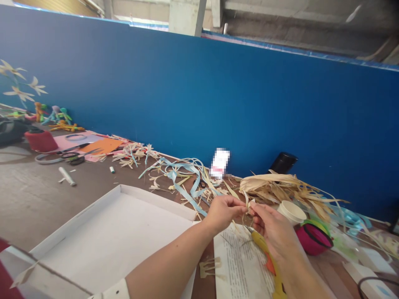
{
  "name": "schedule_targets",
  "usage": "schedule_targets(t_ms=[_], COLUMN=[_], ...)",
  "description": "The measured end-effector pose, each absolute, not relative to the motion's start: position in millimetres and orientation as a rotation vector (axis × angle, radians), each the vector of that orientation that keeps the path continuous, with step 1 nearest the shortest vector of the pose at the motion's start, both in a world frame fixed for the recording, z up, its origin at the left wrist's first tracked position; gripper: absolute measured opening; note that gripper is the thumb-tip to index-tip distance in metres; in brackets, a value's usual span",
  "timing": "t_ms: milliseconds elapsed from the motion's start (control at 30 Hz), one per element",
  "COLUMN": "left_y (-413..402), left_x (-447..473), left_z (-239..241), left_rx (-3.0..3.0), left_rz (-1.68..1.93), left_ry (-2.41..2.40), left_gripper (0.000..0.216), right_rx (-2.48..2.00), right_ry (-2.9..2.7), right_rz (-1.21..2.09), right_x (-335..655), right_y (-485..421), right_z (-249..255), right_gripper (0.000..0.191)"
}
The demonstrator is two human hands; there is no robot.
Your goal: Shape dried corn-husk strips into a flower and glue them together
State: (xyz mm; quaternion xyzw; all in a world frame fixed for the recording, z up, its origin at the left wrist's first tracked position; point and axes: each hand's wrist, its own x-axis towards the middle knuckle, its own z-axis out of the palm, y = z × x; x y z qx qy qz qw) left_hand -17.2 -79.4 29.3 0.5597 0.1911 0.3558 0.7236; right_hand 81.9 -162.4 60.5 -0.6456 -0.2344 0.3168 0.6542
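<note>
My left hand [222,212] and my right hand [274,230] meet over the brown table, both with fingers pinched on a small pale strip of dried leaf [247,204] held between them. Just behind the hands lies a heap of dried straw-coloured husks [277,187]. Under the hands rests a printed sheet of paper [241,265] with yellow-handled scissors [268,257] on it. A small cut piece of husk [209,265] lies beside the sheet.
A shallow white cardboard tray [109,236] fills the near left. Blue ribbon strips [183,174], a white round lid [291,211], a pink bowl [313,238], a black cup [283,162] and scissors [75,158] lie along the blue wall [199,95].
</note>
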Motion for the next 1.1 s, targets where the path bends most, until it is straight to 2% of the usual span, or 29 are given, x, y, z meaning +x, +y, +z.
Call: schedule_targets(t_ms=[600, 1100], left_y=[-81.3, -83.3], left_x=[-17.6, -18.4], left_z=[27.8, 20.3], left_rx=[1.392, 1.687], left_rz=[0.913, 1.163], left_ry=[0.513, 0.517], left_gripper=[0.011, 0.014], right_rx=[-1.393, -1.349], right_ry=[-0.462, -0.369], right_rz=[0.74, 0.73], right_x=[80.6, 67.0], right_y=[-165.0, -163.8], right_z=[49.3, 57.3], right_gripper=[0.033, 0.031])
